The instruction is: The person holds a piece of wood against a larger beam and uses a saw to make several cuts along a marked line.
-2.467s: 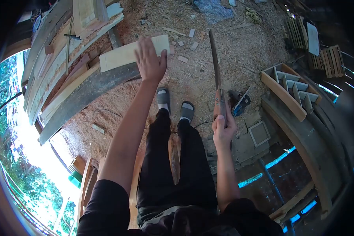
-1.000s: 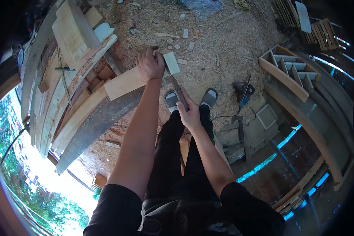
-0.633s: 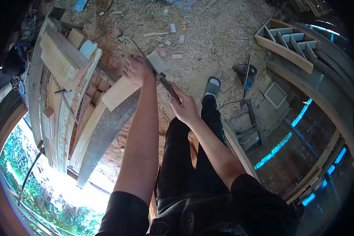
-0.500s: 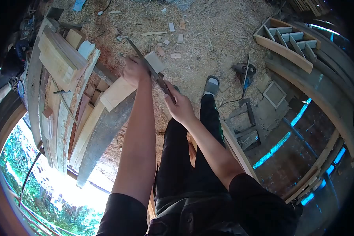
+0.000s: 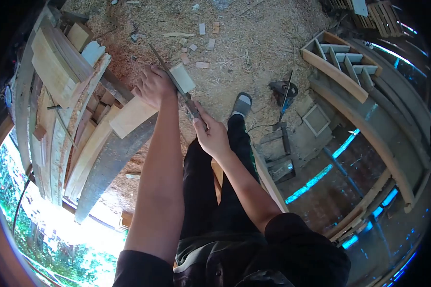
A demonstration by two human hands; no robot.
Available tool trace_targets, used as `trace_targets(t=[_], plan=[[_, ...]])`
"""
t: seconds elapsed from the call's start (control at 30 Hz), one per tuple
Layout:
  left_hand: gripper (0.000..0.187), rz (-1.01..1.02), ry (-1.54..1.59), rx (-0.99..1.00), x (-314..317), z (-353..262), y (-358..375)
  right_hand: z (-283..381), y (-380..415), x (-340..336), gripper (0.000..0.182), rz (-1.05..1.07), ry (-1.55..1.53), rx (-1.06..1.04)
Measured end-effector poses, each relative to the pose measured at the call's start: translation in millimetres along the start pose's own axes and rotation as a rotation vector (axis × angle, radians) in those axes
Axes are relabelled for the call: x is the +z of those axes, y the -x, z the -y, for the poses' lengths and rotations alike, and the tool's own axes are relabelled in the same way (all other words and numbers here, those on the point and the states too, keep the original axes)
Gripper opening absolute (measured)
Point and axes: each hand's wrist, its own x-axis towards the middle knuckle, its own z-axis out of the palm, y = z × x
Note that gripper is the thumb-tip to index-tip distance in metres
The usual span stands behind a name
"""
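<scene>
My left hand (image 5: pixel 154 87) rests over a pale wooden board (image 5: pixel 134 116), its fingers bent down across the wood. In my right hand (image 5: pixel 210 136) is the handle of a handsaw (image 5: pixel 166 71). The thin dark blade slants up and left, seen nearly edge-on, and crosses the board just right of my left hand. Beyond the blade, the board's squared end (image 5: pixel 183 78) sticks out. Part of the board is hidden beneath my left hand and forearm.
Stacked planks (image 5: pixel 57 62) lean at the left. Several small wood offcuts (image 5: pixel 202 65) lie on the sawdust-covered ground ahead. An angle grinder (image 5: pixel 283 91) with a cord lies right of my sandalled foot (image 5: pixel 243 103). A divided wooden box (image 5: pixel 337 71) stands at far right.
The view has shifted, so the surroundings sit further left. My left hand's fingers look more spread over the board. My right hand still grips the saw handle, the blade still across the board.
</scene>
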Motion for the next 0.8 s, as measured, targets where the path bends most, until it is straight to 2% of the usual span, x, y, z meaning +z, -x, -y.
trace_targets(t=[0.1,0.17,0.2,0.3,0.33,0.37,0.57,0.67,0.8], plan=[[0.039,0.015,0.038,0.029,-3.2,1.4,-1.3,-8.4,-1.3,8.8,0.052,0.001,-0.027,0.03],[0.039,0.042,0.115,-0.008,-3.3,2.4,-0.9,-24.3,-3.5,18.7,0.052,-0.081,-0.092,-0.084],[0.038,0.066,0.196,-0.04,-4.6,1.0,-0.2,-19.9,-4.2,18.3,0.052,-0.073,-0.091,-0.086],[0.031,0.002,0.173,-0.035,-6.7,-2.6,0.2,-4.6,-6.1,10.1,0.052,-0.088,-0.018,-0.093],[0.029,-0.024,0.165,-0.025,-5.1,-2.3,0.8,-0.1,-4.9,6.7,0.052,-0.036,0.031,0.006],[0.032,-0.042,0.16,-0.037,-3.2,-2.8,2.1,4.0,-4.8,4.9,0.052,0.016,0.08,0.104],[0.04,-0.014,0.228,-0.042,-11.8,-5.8,1.0,11.0,-10.6,8.5,0.051,-0.045,0.062,0.003],[0.039,0.013,0.184,-0.04,-8.9,-4.0,2.0,3.1,-9.3,9.7,0.051,-0.023,0.042,0.051],[0.037,-0.01,0.216,-0.026,-6.4,-3.2,2.3,-8.8,17.3,-4.6,0.05,-0.063,0.061,-0.007]])
